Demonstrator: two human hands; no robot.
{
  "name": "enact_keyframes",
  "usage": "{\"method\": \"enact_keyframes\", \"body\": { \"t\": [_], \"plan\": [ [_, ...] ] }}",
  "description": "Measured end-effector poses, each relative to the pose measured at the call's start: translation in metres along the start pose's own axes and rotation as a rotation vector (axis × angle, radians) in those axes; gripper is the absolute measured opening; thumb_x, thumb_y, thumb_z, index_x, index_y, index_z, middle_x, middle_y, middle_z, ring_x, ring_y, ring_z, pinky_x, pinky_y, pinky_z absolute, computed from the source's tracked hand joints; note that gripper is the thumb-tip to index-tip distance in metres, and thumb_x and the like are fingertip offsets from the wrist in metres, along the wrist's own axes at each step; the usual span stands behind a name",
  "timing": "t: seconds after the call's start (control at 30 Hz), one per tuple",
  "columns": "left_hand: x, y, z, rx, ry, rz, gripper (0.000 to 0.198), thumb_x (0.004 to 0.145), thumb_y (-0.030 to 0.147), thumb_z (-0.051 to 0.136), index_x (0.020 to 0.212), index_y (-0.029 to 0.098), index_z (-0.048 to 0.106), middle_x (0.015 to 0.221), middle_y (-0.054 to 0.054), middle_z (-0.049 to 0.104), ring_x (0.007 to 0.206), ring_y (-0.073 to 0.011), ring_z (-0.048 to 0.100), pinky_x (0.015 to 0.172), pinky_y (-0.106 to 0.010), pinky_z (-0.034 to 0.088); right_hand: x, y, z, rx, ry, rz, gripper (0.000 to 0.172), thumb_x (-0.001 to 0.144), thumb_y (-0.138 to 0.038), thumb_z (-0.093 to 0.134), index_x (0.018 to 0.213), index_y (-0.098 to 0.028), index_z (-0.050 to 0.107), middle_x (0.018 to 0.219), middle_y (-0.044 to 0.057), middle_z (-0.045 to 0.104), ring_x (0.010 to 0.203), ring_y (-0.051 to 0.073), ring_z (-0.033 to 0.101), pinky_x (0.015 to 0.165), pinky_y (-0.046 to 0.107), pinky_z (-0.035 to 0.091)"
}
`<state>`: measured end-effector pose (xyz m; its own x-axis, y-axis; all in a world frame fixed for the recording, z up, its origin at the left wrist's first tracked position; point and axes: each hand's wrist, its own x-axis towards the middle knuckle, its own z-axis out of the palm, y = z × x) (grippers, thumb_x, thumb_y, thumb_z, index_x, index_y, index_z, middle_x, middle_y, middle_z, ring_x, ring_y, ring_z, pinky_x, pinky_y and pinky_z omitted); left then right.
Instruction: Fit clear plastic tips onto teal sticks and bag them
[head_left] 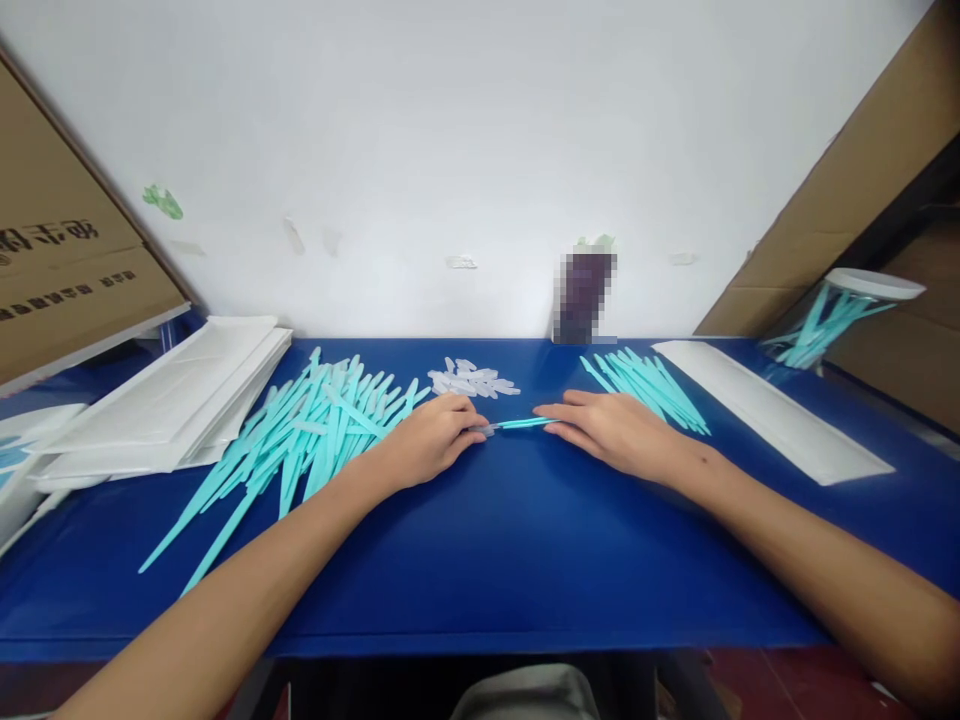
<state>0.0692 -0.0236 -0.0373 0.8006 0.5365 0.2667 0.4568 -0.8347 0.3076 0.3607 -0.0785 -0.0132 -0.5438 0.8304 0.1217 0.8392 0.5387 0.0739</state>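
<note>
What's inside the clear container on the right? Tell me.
Several teal sticks lean inside the clear container. Where they overlap, whatever lies behind them is covered, so I cannot count them.

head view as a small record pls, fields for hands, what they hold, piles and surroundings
left hand: fingers closed at the stick's pale end
right hand: fingers closed at its other end
held: turquoise stick
left pile: turquoise sticks, larger
middle pile: pale pieces
right pile: turquoise sticks, smaller
far left: stacked white packets
far right: white packet, container holding turquoise sticks
surface: blue table
</note>
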Motion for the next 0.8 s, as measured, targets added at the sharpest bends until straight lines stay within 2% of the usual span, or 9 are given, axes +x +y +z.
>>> {"method": "enact_keyframes", "body": {
  "t": [0.37,0.57,0.8],
  "plan": [
    [0.002,0.007,-0.003,-0.030,-0.021,-0.035,0.034,0.108,0.030,0.045,0.120,0.016,0.073,0.107,-0.010,0.068,0.102,-0.0223,0.062,0.093,-0.036,0.050,-0.001,-0.006,-0.001,-0.061,0.096,-0.025,0.049,0.111,-0.043,0.031,0.137,-0.024,0.067,0.099,0.009,0.072,0.071,0.017,0.067,0.056,0.027,0.039],
    [0.002,0.009,-0.003,-0.022,-0.006,-0.035,0.035,0.108,0.031,0.043,0.117,0.016,0.074,0.107,-0.010,0.068,0.102,-0.0221,0.062,0.092,-0.035,0.050,0.000,-0.009,-0.001,-0.060,0.037,-0.018,0.050,0.110,-0.043,0.030,0.138,-0.023,0.067,0.100,0.009,0.072,0.073,0.019,0.069,0.057,0.028,0.043],
    [0.003,0.006,0.001,-0.003,-0.001,-0.020,0.031,0.107,0.029,0.047,0.111,0.016,0.075,0.102,-0.009,0.068,0.096,-0.0206,0.063,0.087,-0.032,0.049,0.002,-0.013,0.002,-0.004,0.038,-0.045,0.052,0.111,-0.043,0.027,0.136,-0.024,0.068,0.101,0.010,0.074,0.074,0.020,0.071,0.061,0.030,0.048]
  ]
}}
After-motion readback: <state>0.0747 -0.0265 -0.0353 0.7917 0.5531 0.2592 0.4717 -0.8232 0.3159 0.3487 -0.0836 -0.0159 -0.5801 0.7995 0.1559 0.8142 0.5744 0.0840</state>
